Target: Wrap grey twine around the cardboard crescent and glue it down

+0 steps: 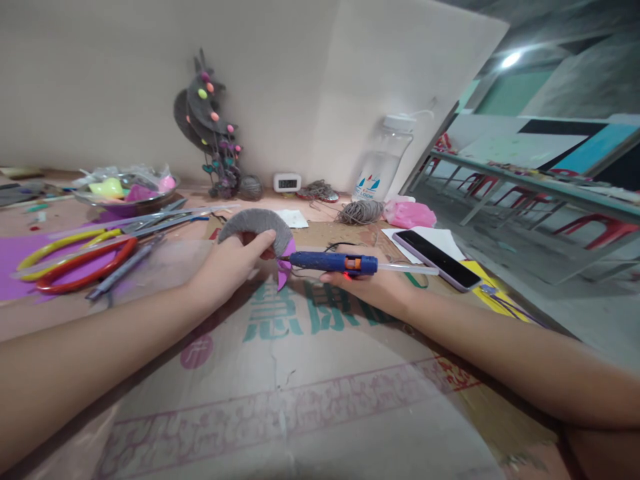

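Note:
Between the thumb and fingers of my left hand (237,257) is a crescent (263,223), mostly wrapped in grey yarn. Its lower right tip shows bare purple (283,270). My right hand (367,277) is closed around a blue hot glue gun (330,262) lying sideways, with a clear glue stick (410,269) jutting from its rear. The gun's nozzle points left and meets the edge of the purple tip; whether it touches I cannot tell. My right fingers are partly hidden behind the gun, where a red light glows.
Red-handled scissors (87,267) and yellow-handled scissors (65,250) lie left, near a bowl (127,203) of colourful bits. Behind stand a decorated grey crescent (205,107), a small clock (287,183), yarn (361,212) and a water bottle (383,160). A phone (437,260) lies right. Printed cardboard (280,413) covers the table.

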